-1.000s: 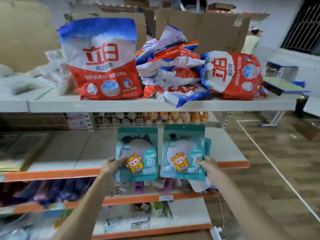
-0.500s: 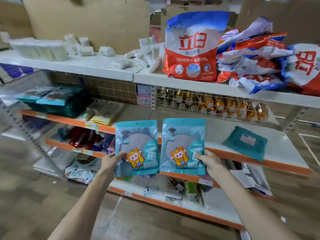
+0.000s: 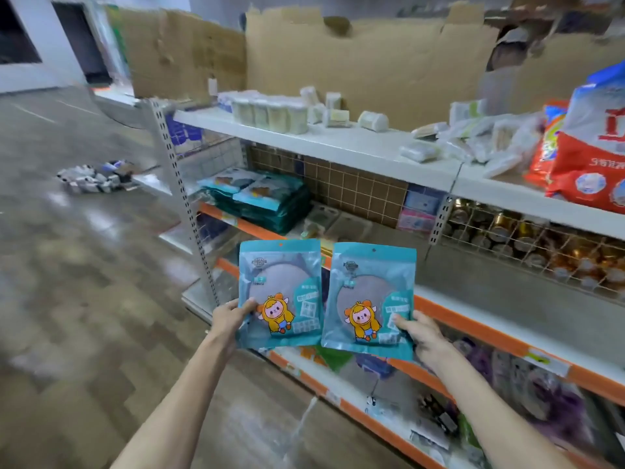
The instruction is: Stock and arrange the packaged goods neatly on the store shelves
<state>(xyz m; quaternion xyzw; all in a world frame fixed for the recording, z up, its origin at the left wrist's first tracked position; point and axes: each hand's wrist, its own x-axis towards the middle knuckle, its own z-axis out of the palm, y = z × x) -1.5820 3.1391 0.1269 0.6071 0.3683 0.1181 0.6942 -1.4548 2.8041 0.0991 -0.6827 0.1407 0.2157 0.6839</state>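
I hold two teal packets side by side in front of the shelves, each printed with a yellow cartoon figure. My left hand (image 3: 231,316) pinches the lower left edge of the left teal packet (image 3: 280,294). My right hand (image 3: 421,336) grips the lower right corner of the right teal packet (image 3: 368,299). A stack of matching teal packets (image 3: 260,203) lies at the left end of the second shelf (image 3: 236,221), beyond and above the left packet.
The white top shelf (image 3: 324,143) carries small white packs and red detergent bags (image 3: 592,143) at the right. A wire basket of gold cans (image 3: 527,238) sits below it. Orange-edged lower shelves (image 3: 473,319) hold mixed goods. Loose items (image 3: 94,177) lie on the floor at left.
The view has swung left along the shelving; the detergent bags slid to the right edge and the teal stack came into view. Both hands still hold their packets.
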